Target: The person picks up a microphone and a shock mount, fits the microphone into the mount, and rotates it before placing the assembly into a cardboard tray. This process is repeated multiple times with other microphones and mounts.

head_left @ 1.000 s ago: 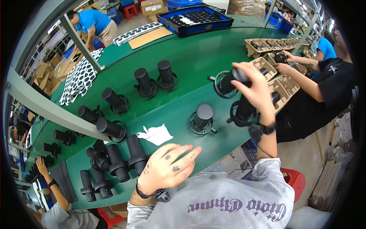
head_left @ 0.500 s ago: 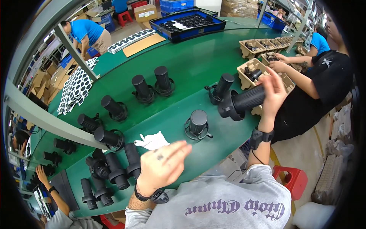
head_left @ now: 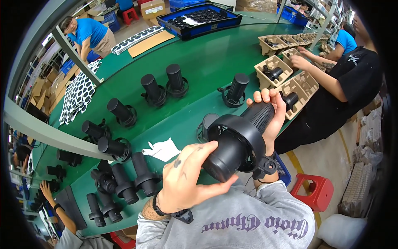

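Note:
In front of me a black microphone in a round shock mount (head_left: 236, 120) lies tilted between both hands. My right hand (head_left: 274, 116) wraps round its mesh-covered end. At the smooth, rounded end, my left hand (head_left: 186, 178) has its thumb and fingers on either side, pressed against the body. A small bracket sticks out from the mount ring toward my right wrist. Partly hidden behind the held one, another microphone (head_left: 207, 123) stands on the green table. A further mounted microphone (head_left: 238, 88) stands upright beyond it. Left of them lies a crumpled white cloth (head_left: 162, 149).
Several mounted microphones (head_left: 153, 89) stand along the green conveyor (head_left: 203, 54). More microphones (head_left: 124, 182) lie at the near left. Moulded cardboard trays (head_left: 304, 85) are at the right, beside a co-worker in black (head_left: 331, 99). A red stool (head_left: 313, 191) stands on the floor.
My right hand has brought the microphone nearer and to the left. My left hand has moved slightly right and closed on its smooth end. The co-worker's hands at the trays have shifted.

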The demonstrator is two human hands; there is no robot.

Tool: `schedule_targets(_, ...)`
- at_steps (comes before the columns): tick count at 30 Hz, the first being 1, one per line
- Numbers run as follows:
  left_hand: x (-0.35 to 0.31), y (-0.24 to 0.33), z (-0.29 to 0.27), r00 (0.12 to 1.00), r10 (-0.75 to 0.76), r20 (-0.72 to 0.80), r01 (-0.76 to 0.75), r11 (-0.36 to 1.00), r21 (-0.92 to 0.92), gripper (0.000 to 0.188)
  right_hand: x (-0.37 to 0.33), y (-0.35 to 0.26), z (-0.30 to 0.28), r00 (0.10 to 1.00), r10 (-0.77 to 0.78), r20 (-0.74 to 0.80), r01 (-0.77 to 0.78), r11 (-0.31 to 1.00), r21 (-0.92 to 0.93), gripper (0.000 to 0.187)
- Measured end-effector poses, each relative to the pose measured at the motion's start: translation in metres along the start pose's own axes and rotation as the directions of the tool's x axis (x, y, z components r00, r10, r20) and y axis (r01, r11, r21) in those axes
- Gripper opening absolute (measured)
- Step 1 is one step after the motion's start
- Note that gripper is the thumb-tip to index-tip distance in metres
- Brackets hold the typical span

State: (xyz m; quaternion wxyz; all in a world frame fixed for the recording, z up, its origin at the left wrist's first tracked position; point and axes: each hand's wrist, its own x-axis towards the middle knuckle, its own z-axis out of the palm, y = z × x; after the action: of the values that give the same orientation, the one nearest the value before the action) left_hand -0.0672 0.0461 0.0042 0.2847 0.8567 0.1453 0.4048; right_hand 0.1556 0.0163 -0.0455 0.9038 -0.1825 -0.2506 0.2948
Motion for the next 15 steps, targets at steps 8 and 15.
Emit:
schedule_targets(8,-0.009,0.004,-0.005,0.988,0.156,-0.008,-0.151,0.964,0.220,0.066,-0.002,0.003,0.008,0.998,0.060,0.013,-0.060,0.998,-0.004,0.019)
schedule_targets(15,-0.013,0.000,-0.003,0.962,0.274,0.020,-0.269,0.927,0.260,0.046,0.001,0.002,0.007,0.998,0.060,0.033,-0.061,0.998,0.017,0.019)
